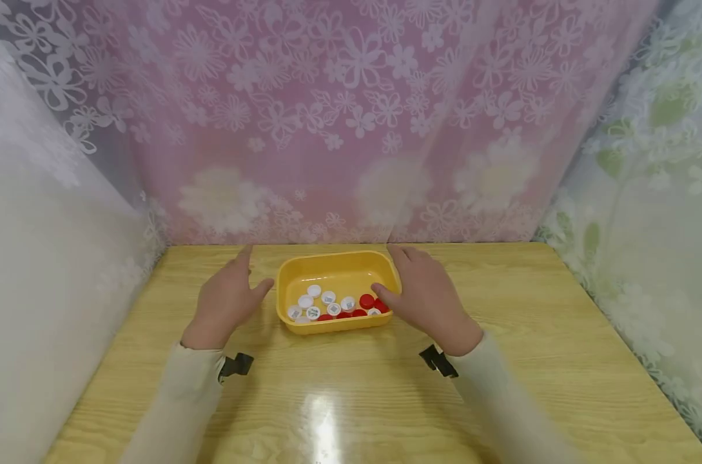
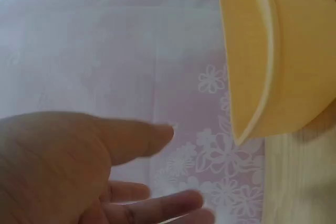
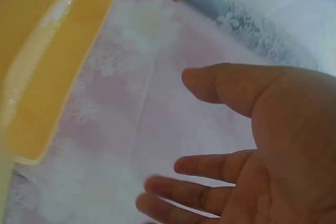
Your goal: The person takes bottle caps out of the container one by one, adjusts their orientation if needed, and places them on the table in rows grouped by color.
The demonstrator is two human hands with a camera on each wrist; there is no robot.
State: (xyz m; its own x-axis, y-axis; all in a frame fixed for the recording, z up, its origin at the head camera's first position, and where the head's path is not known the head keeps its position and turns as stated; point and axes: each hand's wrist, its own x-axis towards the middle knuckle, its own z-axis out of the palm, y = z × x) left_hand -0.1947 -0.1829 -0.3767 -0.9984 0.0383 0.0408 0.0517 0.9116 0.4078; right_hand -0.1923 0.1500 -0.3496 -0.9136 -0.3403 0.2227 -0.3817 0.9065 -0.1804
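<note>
Pink floral cloth (image 1: 327,129) hangs behind the yellow tray (image 1: 338,327), which stands on the wooden desk (image 1: 501,277). White caps (image 1: 329,298) lie in the tray, mostly toward its left and middle; red caps (image 1: 367,301) lie along its near side and right end, some partly hidden by its near wall. Left of the tray is the left hand (image 1: 229,299), grip apart, thumb near the rim. Right of the tray, the right hand (image 1: 429,293) has its grip apart too, thumb overlapping the tray's right end in the head view.
</note>
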